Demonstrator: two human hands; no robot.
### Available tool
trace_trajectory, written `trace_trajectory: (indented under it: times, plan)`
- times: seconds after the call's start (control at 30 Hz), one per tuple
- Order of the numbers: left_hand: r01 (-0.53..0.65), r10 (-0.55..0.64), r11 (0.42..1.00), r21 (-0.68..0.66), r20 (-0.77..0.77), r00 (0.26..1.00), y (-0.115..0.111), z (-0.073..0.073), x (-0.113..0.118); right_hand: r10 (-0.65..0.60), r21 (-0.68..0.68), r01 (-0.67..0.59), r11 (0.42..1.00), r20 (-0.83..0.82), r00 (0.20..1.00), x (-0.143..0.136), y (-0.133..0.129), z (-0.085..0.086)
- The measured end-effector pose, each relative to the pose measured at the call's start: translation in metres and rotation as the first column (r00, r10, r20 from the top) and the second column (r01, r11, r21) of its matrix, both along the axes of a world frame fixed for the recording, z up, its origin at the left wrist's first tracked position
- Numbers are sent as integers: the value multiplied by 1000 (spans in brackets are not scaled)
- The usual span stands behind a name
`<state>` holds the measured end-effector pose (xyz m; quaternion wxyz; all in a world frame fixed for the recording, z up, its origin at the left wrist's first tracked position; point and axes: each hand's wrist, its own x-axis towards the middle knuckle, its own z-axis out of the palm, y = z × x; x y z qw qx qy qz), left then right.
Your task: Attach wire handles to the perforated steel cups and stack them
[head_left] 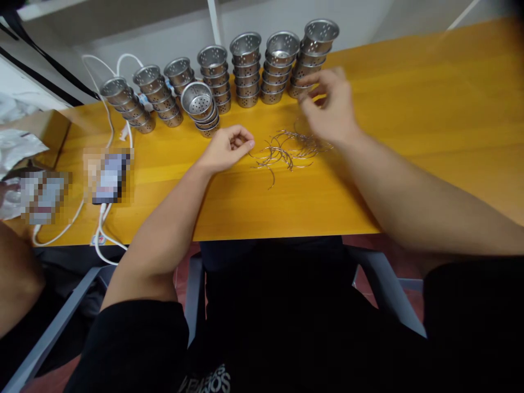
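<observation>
My left hand rests low over the table, thumb and forefinger pinched at the end of a thin curved metal wire. Beside it lies a loose pile of similar curved wires, tangled together. Above the pile's right side, my right hand is raised and slightly blurred. Its thumb and forefinger are apart, and nothing clear shows between them. Behind that hand stands a stack of perforated metal cups, partly covered by the fingers. Near my left hand is a shorter, tilted stack of perforated cups.
Several more cup stacks line the back of the yellow table. To the left lie a phone with white cables, a second blurred device and a cardboard box. Another person's arm is at far left.
</observation>
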<state>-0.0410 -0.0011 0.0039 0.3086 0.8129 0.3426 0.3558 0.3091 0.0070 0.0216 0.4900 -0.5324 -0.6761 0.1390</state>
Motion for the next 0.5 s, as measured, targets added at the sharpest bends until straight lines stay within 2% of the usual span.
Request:
trace_trajectory:
  times: [0.1, 0.2, 0.3, 0.4, 0.5]
  plan:
    - [-12, 12, 1000, 17, -2, 1000, 8, -6, -6, -142, -12, 141, 990, -37, 989, 13, 17, 15]
    - [-51, 52, 997, 61, -28, 998, 14, -11, -10, -272, -51, 274, 960, 38, 962, 14, 27, 38]
    - [-88, 92, 995, 50, -77, 993, 22, -15, -15, -343, -122, 358, 926, 127, 931, 14, 39, 56]
    - [-101, 110, 992, 77, -119, 987, 29, -17, -22, -367, -110, 385, 916, 156, 917, 27, 66, 59]
    - [-144, 158, 984, 107, -138, 978, 37, -19, -30, -310, -60, 324, 944, 168, 936, 48, 101, 50]
